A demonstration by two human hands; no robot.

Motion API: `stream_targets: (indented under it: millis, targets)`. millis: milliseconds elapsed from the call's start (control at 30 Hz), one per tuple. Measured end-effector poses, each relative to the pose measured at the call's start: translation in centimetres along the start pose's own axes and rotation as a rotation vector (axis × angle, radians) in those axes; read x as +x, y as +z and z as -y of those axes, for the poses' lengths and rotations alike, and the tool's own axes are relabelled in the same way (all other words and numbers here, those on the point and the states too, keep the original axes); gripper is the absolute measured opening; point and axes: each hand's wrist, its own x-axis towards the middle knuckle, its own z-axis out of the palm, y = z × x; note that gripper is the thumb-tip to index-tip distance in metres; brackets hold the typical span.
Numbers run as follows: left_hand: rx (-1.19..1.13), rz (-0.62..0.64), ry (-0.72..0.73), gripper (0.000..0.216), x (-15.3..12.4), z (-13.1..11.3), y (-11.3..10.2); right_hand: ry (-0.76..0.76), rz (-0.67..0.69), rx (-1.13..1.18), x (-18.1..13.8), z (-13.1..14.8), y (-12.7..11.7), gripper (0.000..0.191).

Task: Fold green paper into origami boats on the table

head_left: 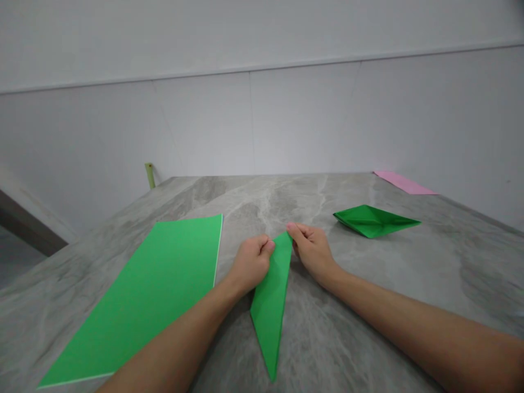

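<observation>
A folded piece of green paper (271,308) is held between my two hands, its long pointed end aimed down toward me. My left hand (254,259) pinches its left edge near the far end, thumb on top. At the far right corner, my right hand (313,248) grips the paper between thumb and curled fingers. The inner fingers of both hands are partly hidden. To the right, apart from my hands, lies a folded green paper shape (374,221) with pointed ends and a raised middle.
A stack of flat green paper (151,289) lies left of my hands, partly under my left forearm. Pink paper (405,183) rests at the far right edge of the grey marbled table (262,199). A light green strip-like object (149,174) stands beyond the far left edge, near the white wall.
</observation>
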Motion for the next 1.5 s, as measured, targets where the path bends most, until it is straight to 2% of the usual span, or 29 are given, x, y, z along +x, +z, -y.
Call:
stream_targets:
  millis: [167,367,467,567,633,700,800,867,967,1067,1133,1300,1367,1500]
  targets:
    - [0.013,-0.030,-0.008,0.033,-0.1,0.0,0.0,-0.052,0.002,-0.104,0.0,0.2,0.0,0.048]
    - [-0.010,-0.093,0.020,0.034,-0.1,-0.2,0.1,-0.007,0.046,0.012,-0.4,0.3,0.3,0.048]
    - [-0.025,-0.151,0.056,0.034,-0.2,-0.3,0.1,-0.009,0.135,0.043,-0.6,0.4,0.7,0.047]
    - [0.004,-0.237,0.076,0.032,-0.3,-0.4,-0.1,0.006,0.287,0.058,-1.1,0.7,1.1,0.044]
    - [0.035,-0.310,0.072,0.033,-0.3,-0.5,-0.2,0.034,0.378,0.083,-1.3,0.8,1.3,0.044]
    - [0.018,-0.362,0.037,0.035,-0.3,-0.6,-0.3,0.056,0.409,0.116,-1.5,0.9,1.3,0.045]
    - [-0.073,-0.292,-0.032,0.039,-0.2,-0.4,-0.1,0.059,0.333,0.131,-1.3,0.7,1.1,0.043]
    - [-0.075,-0.230,-0.022,0.038,-0.1,-0.3,0.1,0.057,0.294,0.127,-1.2,0.5,1.0,0.043]
    - [-0.004,-0.283,0.032,0.035,-0.1,-0.1,0.3,0.055,0.352,0.130,-1.2,0.4,1.0,0.043]
    - [-0.043,-0.328,0.041,0.036,-0.2,-0.1,0.3,0.030,0.377,0.126,-1.3,0.5,1.1,0.042]
    - [-0.126,-0.253,0.027,0.037,-0.3,-0.3,0.3,0.012,0.299,0.112,-1.1,0.4,1.0,0.041]
    - [-0.324,0.073,-0.120,0.033,-0.6,-0.5,0.5,0.063,0.111,0.119,-0.5,0.2,0.6,0.041]
    - [-0.347,0.131,-0.163,0.034,-0.8,-0.5,0.6,0.087,0.074,0.139,-0.4,0.3,0.6,0.041]
    - [-0.300,-0.003,-0.119,0.031,-0.9,-0.7,0.7,0.102,0.199,0.210,-0.6,0.5,0.6,0.041]
